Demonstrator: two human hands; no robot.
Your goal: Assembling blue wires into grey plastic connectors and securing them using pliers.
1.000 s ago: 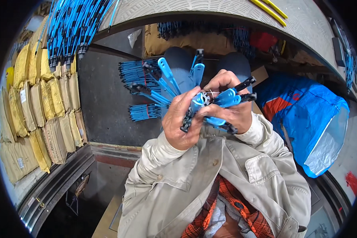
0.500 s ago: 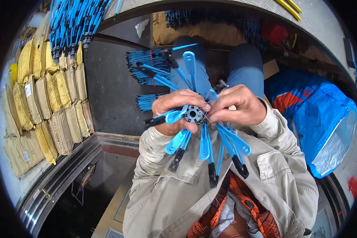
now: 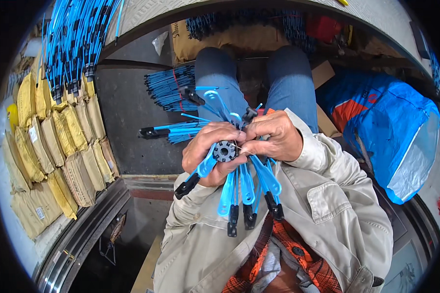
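Note:
Between my hands is a round grey slotted hub with a dark hole in its middle. Flat blue plastic arms fan out around it, along with thin blue rods that have black end pieces. My left hand is wrapped round the hub from the left, thumb below and fingers above. Close against the hub's right side, my right hand pinches a thin wire between thumb and forefinger. Where the wire runs inside the hub cannot be seen.
Tied bundles of blue rods lie on a dark surface beyond my left hand. More rods hang over the bench edge at upper left, above stacked yellow-brown packages. A large blue sack stands at right; my knees are ahead.
The view has shifted slightly. The left arm of the hub has swung downward, and the lower arms sit closer together. Both hands keep their hold beside the hub.

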